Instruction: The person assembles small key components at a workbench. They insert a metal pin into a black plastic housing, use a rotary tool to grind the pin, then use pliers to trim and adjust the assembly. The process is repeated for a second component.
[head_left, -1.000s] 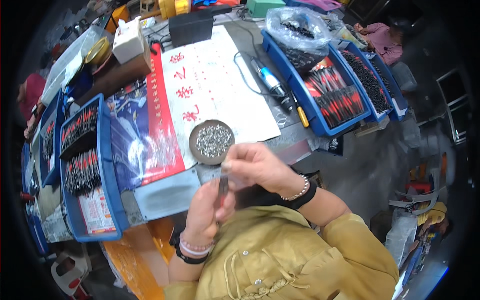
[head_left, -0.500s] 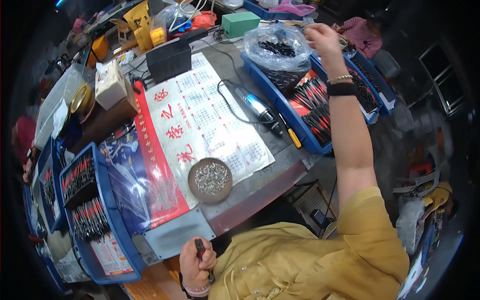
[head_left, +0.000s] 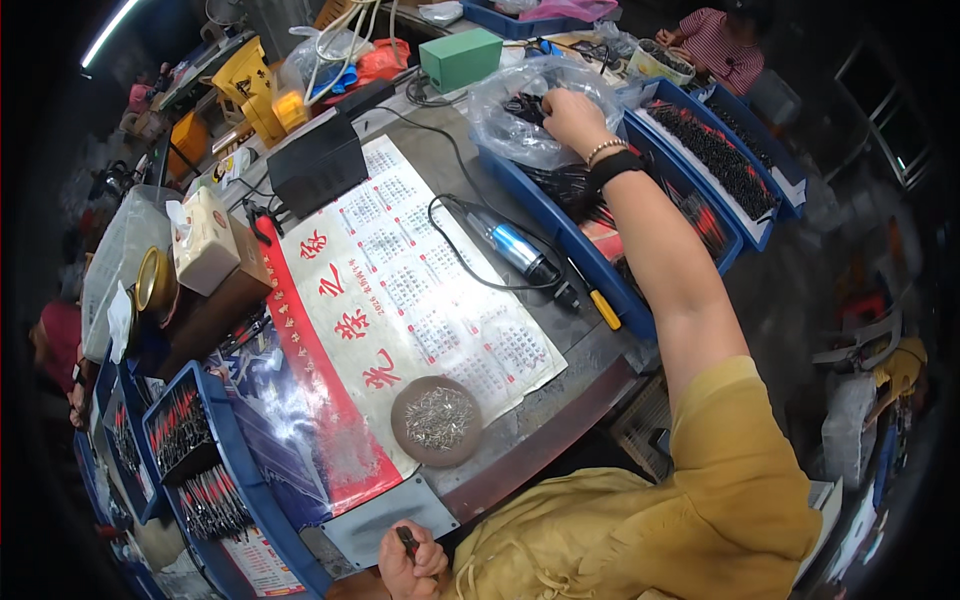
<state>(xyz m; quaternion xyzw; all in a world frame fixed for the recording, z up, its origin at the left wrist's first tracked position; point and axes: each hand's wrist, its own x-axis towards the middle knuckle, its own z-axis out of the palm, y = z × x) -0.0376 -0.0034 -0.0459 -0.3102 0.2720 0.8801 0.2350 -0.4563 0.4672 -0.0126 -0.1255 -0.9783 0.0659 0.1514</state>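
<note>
Since half a second ago, the right hand (head_left: pixel 578 122) has moved from the right edge of the clear plastic bag (head_left: pixel 503 138) into its mouth. Its fingers are curled down by the dark pieces (head_left: pixel 526 106) inside; whether they grip any cannot be told. The left hand (head_left: pixel 413 566), as before, is wrapped in a fist around a small dark tool (head_left: pixel 407 541), nearer the body than the calendar sheet (head_left: pixel 400 285). Bag and pieces are off the sheet's far right, at the far end of a blue bin (head_left: pixel 528 197). Between sheet and bin lie a corded power tool (head_left: pixel 515 247) with a blue barrel and, just beside the bin, a yellow-handled tool (head_left: pixel 604 309). On the sheet's near edge stands a round brown bowl (head_left: pixel 401 436) of small silvery parts (head_left: pixel 438 417); past that edge, toward the left hand, lies a grey plate (head_left: pixel 385 525). Left of the sheet is another blue bin (head_left: pixel 262 497).
</note>
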